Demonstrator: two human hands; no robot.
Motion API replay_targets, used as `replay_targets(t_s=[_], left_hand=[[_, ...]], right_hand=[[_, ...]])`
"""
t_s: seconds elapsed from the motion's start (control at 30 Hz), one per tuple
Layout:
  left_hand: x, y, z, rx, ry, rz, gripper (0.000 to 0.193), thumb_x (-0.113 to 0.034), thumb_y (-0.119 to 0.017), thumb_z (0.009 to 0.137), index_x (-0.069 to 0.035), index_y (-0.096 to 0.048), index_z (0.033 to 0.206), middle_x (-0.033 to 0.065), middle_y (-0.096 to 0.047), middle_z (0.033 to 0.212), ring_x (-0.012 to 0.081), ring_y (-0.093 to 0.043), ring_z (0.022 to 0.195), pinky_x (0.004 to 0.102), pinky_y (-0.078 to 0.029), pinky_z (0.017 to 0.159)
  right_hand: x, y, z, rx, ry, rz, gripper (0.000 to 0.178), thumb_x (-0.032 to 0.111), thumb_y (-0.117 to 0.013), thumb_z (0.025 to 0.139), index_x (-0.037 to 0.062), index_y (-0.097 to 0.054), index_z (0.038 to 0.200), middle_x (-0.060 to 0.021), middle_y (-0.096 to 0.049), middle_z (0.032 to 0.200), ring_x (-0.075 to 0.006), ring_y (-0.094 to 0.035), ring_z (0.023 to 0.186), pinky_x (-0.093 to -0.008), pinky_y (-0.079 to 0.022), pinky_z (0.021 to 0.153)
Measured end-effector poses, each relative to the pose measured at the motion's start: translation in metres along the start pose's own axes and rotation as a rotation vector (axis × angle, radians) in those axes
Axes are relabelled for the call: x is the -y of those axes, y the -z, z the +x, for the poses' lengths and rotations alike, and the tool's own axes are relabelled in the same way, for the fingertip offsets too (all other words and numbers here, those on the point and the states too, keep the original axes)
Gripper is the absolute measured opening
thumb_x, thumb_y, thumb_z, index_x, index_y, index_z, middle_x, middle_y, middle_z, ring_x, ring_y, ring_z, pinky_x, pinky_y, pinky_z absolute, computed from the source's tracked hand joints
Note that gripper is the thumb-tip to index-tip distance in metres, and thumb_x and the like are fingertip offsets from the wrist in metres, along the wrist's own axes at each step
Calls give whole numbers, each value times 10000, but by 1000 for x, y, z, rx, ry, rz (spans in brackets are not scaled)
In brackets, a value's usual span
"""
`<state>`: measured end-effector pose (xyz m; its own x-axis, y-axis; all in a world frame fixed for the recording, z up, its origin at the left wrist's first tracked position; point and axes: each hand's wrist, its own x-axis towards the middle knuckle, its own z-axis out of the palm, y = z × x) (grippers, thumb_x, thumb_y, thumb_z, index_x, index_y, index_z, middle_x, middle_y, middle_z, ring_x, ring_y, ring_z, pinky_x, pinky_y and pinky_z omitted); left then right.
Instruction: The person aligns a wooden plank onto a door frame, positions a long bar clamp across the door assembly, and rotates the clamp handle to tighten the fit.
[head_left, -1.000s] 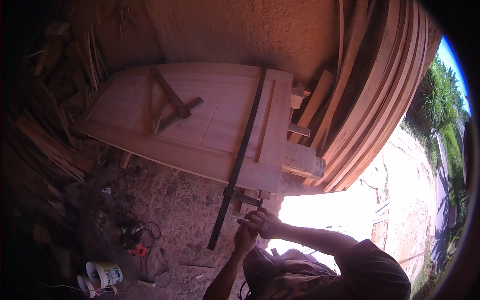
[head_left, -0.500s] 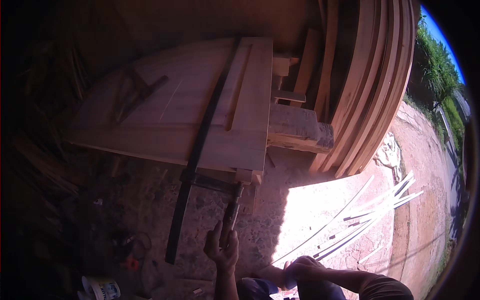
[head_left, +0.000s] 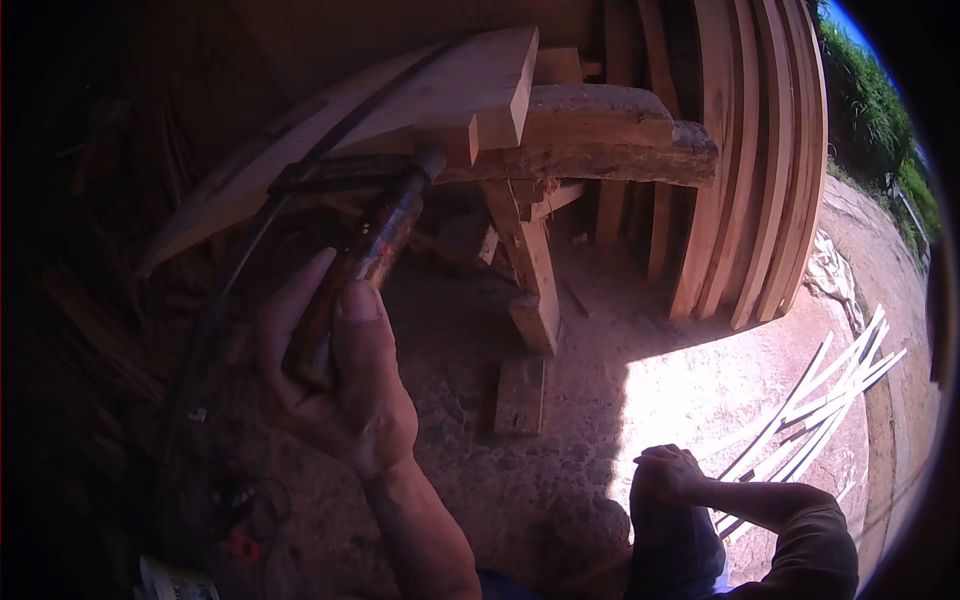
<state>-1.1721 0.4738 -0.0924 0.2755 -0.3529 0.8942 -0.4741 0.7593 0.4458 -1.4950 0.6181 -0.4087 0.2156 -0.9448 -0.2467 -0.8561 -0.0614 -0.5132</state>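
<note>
Left hand [head_left: 345, 385] raised, forearm [head_left: 420, 520] angled up-left, thumb and fingers closed on clamp handle [head_left: 383, 235], which slants from palm toward wooden panel [head_left: 460, 92]. Right hand [head_left: 670, 472] on knee [head_left: 665, 535]; finger closure unclear.

Left grip [head_left: 372, 375] around clamp handle [head_left: 380, 238]

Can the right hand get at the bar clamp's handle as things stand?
Probably yes: the right hand only rests on the knee, and the left hand holds just the lower part of the handle, leaving its upper end bare.
</note>
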Motion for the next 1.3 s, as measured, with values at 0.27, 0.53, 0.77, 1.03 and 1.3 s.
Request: replay_targets(t_s=[0.27, 0.53, 0.77, 1.03, 1.3], left_hand=[[1, 4, 2, 1, -63, -41, 218, -176, -698, 899, 19, -670, 992, 115, -689, 878, 164, -683, 772, 259, -560, 623], [-9, 4, 1, 6, -6, -118, 204, -145, -720, 891, 24, -667, 993, 111, -698, 878, 143, -689, 787, 241, -576, 632], [-6, 2, -3, 0, -23, -120, 196, -118, -728, 878, 20, -663, 1001, 120, -697, 873, 156, -703, 771, 242, -593, 635], [4, 0, -2, -8, -82, -139, 199, -111, -719, 882, 29, -657, 1008, 124, -691, 873, 149, -693, 750, 244, -586, 632], [-13, 20, 5, 130, -27, 2, 318, -155, -701, 887, 37, -636, 1133, 125, -706, 885, 160, -699, 755, 269, -570, 626]], right_hand=[[1, -17, 0, -91, 141, -41, 368, 346, -618, 903, 151, -646, 1214, -119, -626, 1252, -370, -557, 1198, -513, -469, 974], [-4, -18, -11, -117, 119, -39, 400, 294, -612, 859, 181, -625, 1242, -112, -604, 1278, -359, -538, 1217, -506, -461, 987], [-8, -17, -13, -131, 124, -45, 363, 318, -635, 896, 146, -640, 1216, -128, -616, 1254, -374, -549, 1188, -514, -464, 969], [-10, -15, -11, -107, 99, -51, 392, 332, -614, 886, 180, -622, 1248, -103, -602, 1280, -367, -538, 1214, -510, -456, 988], [33, 25, -36, 120, 35, 27, 441, 437, -639, 856, 224, -640, 1242, -103, -580, 1320, -365, -491, 1264, -531, -418, 1027]])
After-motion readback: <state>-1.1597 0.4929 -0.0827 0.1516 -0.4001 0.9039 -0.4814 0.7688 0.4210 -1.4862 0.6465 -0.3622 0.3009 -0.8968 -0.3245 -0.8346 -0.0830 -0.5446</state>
